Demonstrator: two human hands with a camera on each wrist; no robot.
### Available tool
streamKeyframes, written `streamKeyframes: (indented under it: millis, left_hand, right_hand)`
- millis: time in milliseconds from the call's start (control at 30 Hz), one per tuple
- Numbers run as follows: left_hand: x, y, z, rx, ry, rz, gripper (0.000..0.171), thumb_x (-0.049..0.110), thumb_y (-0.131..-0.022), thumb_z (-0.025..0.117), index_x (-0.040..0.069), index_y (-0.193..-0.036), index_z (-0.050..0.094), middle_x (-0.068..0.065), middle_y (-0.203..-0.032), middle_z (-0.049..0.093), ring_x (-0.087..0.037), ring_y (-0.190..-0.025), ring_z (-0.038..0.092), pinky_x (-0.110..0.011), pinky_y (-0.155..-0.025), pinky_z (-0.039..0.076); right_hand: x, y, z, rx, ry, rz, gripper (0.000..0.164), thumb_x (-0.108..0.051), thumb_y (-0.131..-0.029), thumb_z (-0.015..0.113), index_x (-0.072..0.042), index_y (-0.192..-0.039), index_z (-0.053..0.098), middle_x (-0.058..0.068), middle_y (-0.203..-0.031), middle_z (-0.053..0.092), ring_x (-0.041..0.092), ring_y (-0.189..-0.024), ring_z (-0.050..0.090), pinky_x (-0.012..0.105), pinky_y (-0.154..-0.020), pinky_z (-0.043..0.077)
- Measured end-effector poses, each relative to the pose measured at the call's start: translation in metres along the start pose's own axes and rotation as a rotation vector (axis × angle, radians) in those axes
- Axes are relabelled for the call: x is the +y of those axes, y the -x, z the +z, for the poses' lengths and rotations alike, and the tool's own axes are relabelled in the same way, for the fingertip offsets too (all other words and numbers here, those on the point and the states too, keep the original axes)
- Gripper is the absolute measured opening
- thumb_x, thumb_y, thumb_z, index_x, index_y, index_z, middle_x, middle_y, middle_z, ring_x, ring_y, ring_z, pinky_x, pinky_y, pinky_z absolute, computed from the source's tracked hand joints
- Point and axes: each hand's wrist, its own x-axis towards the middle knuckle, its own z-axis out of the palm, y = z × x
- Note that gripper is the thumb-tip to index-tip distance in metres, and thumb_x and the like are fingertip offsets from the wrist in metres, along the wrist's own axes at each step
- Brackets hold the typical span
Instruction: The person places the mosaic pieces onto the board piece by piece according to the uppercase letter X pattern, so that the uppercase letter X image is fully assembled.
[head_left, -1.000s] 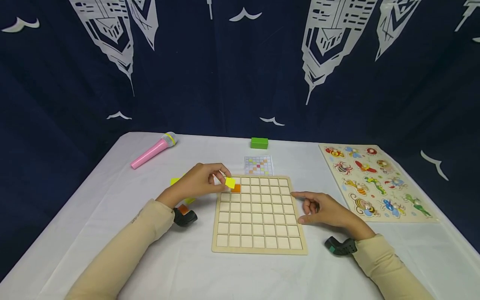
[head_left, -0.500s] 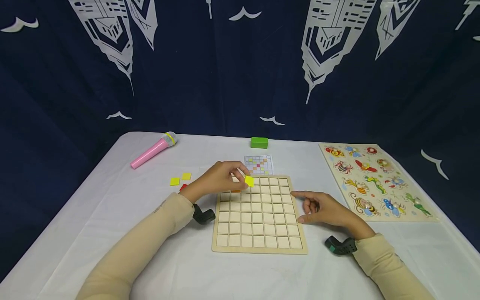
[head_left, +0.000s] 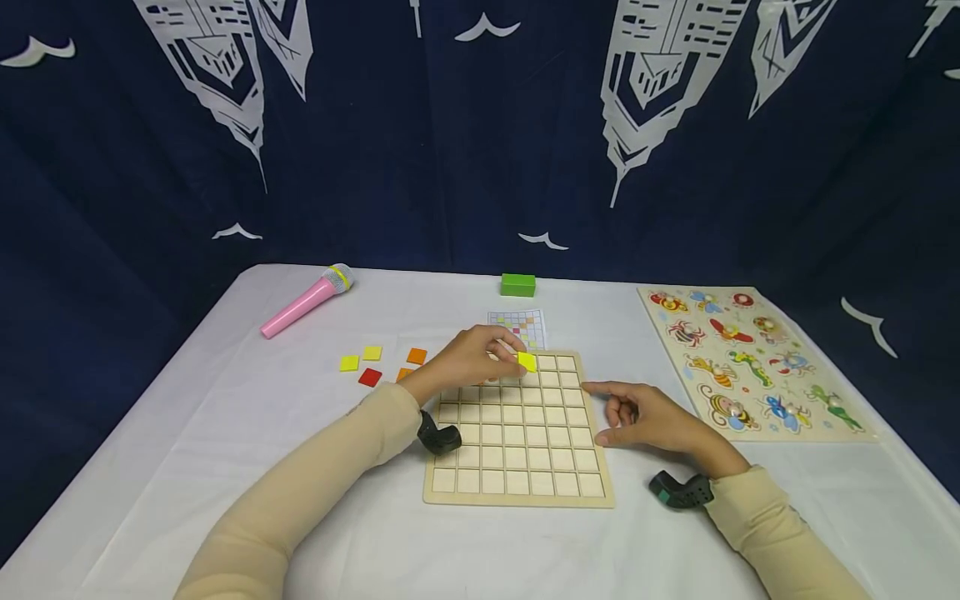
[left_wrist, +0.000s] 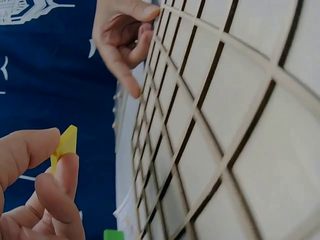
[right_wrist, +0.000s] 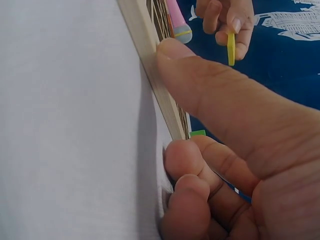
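In the head view my left hand pinches a small yellow square tile between thumb and fingers, above the far rows of a wooden grid board. The left wrist view shows that tile raised off the grid, seen nearly edge-on. My right hand lies at the board's right side, index finger extended and thumb against the edge. Up close in the right wrist view, the thumb presses the wooden rim while other fingers curl beside it. Part of the board's far left is hidden behind my left hand.
Loose tiles lie left of the board, among them a red tile, a yellow tile and an orange tile. Beyond it are a printed grid card and green block. A pink microphone and an insect puzzle flank these.
My left hand has carried the yellow tile rightward along the board's far rows, uncovering loose tiles at the left and covering the orange tile on the board. My right hand stays put.
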Motion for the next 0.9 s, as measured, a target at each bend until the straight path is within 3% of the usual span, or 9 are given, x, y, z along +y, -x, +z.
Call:
streamKeyframes:
  millis: [100,367,567,767,900]
  left_hand:
    - [0.001,-0.005,0.007,-0.012,0.062,-0.038,0.04,0.02,-0.093,0.085,0.009,-0.13,0.073,-0.001,-0.101,0.08,-0.016,-0.071,0.067,-0.026,-0.068,0.054]
    - [0.004,-0.017,0.021,0.001,0.156,-0.101,0.038,0.018,-0.093,0.086,0.009,-0.128,0.074,-0.003,-0.103,0.08,-0.016,-0.075,0.069,-0.025,-0.071,0.057]
    - [0.008,-0.023,0.027,0.01,0.125,-0.12,0.038,0.02,-0.091,0.087,0.01,-0.125,0.075,-0.004,-0.104,0.08,-0.014,-0.073,0.068,-0.025,-0.07,0.056]
    - [0.009,-0.027,0.031,-0.032,0.101,-0.146,0.039,0.019,-0.089,0.089,0.009,-0.124,0.077,-0.006,-0.107,0.081,-0.012,-0.075,0.067,-0.024,-0.071,0.054]
    - [0.009,-0.03,0.033,-0.047,0.018,-0.159,0.037,0.023,-0.09,0.089,0.012,-0.123,0.077,0.0,-0.092,0.078,-0.01,-0.072,0.064,-0.025,-0.074,0.05]
  right_hand:
    - [0.0,0.0,0.0,0.0,0.0,0.0,0.069,-0.004,-0.086,0.089,0.014,-0.145,0.057,-0.002,-0.082,0.061,0.007,-0.067,0.049,0.026,-0.059,0.043]
    - [-0.001,0.0,-0.001,-0.004,-0.001,-0.015,0.068,-0.003,-0.087,0.089,0.016,-0.144,0.056,-0.002,-0.083,0.061,0.006,-0.068,0.049,0.025,-0.059,0.044]
    - [0.0,-0.001,-0.001,-0.004,0.01,-0.015,0.067,-0.003,-0.087,0.089,0.015,-0.143,0.057,-0.003,-0.083,0.061,0.005,-0.068,0.049,0.025,-0.059,0.044]
    - [0.001,-0.001,-0.001,-0.002,0.027,-0.018,0.067,-0.004,-0.087,0.089,0.014,-0.143,0.058,-0.004,-0.083,0.061,0.005,-0.067,0.049,0.025,-0.059,0.044]
    - [0.001,-0.001,-0.001,-0.003,0.024,-0.018,0.067,-0.004,-0.087,0.089,0.014,-0.143,0.058,-0.004,-0.083,0.061,0.005,-0.067,0.049,0.025,-0.059,0.044]
